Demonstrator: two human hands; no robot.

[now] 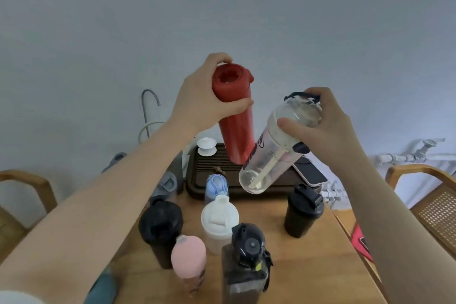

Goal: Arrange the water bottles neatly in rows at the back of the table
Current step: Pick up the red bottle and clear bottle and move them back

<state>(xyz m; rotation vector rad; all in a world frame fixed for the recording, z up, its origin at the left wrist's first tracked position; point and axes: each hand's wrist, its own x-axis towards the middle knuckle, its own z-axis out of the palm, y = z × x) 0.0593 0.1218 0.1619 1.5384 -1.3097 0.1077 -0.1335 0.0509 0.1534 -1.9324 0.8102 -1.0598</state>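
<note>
left hand (197, 96): grips red bottle (237, 126) | right hand (325, 126): grips clear bottle (274, 153) (tilted) | both above table (320, 254)

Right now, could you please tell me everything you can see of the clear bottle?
The clear bottle looks like transparent plastic with dark print on its side and a pale straw inside. A dark strap loops at its lid. It looks empty. The right hand grips it near the top, holding it tilted in the air above the dark tray, close beside the red bottle.

Both bare forearms reach forward, left hand (197, 96) and right hand (323, 123) raised, fingers curled closed.
</note>
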